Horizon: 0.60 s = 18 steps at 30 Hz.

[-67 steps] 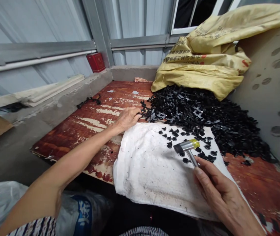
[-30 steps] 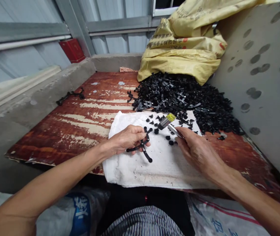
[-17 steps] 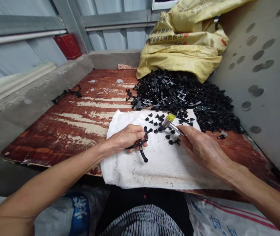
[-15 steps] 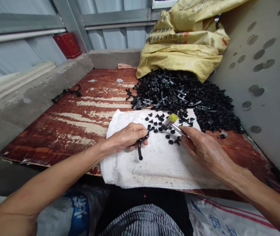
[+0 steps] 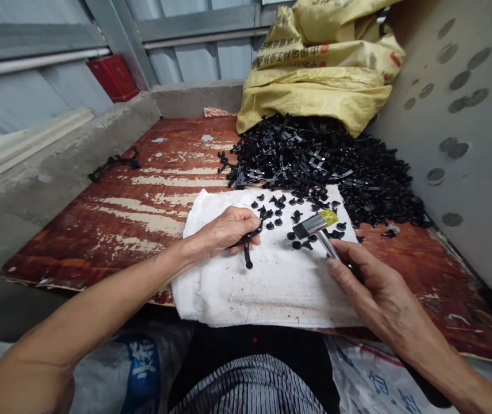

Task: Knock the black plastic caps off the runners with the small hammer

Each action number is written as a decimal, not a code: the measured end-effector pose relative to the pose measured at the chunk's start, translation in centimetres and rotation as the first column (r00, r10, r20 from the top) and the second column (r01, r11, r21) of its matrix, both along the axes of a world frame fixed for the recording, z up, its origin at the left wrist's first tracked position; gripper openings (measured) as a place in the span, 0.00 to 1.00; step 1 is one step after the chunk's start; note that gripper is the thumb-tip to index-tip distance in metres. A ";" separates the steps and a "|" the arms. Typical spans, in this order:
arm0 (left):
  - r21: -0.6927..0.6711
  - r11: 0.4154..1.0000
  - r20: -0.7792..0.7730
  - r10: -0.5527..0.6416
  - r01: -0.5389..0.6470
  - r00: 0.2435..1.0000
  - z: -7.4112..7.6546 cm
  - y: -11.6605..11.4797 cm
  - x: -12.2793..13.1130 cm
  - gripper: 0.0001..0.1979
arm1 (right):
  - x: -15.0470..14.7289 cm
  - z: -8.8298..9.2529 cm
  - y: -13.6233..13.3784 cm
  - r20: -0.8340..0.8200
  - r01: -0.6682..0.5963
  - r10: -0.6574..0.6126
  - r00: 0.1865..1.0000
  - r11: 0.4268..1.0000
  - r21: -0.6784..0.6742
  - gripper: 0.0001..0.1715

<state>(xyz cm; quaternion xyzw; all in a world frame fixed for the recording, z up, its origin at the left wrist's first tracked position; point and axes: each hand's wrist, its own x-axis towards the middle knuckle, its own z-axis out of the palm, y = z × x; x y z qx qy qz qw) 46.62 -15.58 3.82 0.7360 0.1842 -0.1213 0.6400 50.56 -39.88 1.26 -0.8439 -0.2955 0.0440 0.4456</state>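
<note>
Has pulled the small steel hammer with one yellow face and one black face [image 5: 315, 225] rightward and nearer the body since half a second ago, away from the left fingertips. Grips its thin metal shaft in the right hand [image 5: 370, 287], fingers curled shut round it, head raised just over the rumpled white cloth [image 5: 271, 287]. Keeps the left hand [image 5: 224, 233] where it was, palm down on the cloth, fingers closed over a black plastic cross-shaped piece [image 5: 248, 256], with one knobbed arm poking out below the fingertips. Works beside loose black plastic caps [image 5: 278, 221] scattered on the cloth's far half, short of the big heap of black plastic parts [image 5: 336, 172]. Faces a yellow woven sack [image 5: 323, 80] slumped behind that heap, all on a worn red-brown wooden board [image 5: 142, 201], with a red box [image 5: 113, 77] far left.
</note>
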 end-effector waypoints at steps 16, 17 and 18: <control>-0.151 0.976 -0.020 -0.161 0.156 0.987 1.1 -2.6 -2.1 0.08 | 0.3 2.8 3.8 -0.439 -0.017 0.072 0.896 0.992 0.127 0.12; -0.138 0.975 -0.010 -0.175 0.172 0.985 1.2 -2.8 -2.3 0.09 | 0.4 2.9 4.3 -0.450 -0.031 0.085 0.889 0.992 0.126 0.12; -0.124 0.975 0.002 -0.186 0.185 0.983 1.2 -3.0 -2.4 0.09 | 0.6 2.9 4.7 -0.461 -0.046 0.099 0.882 0.991 0.125 0.12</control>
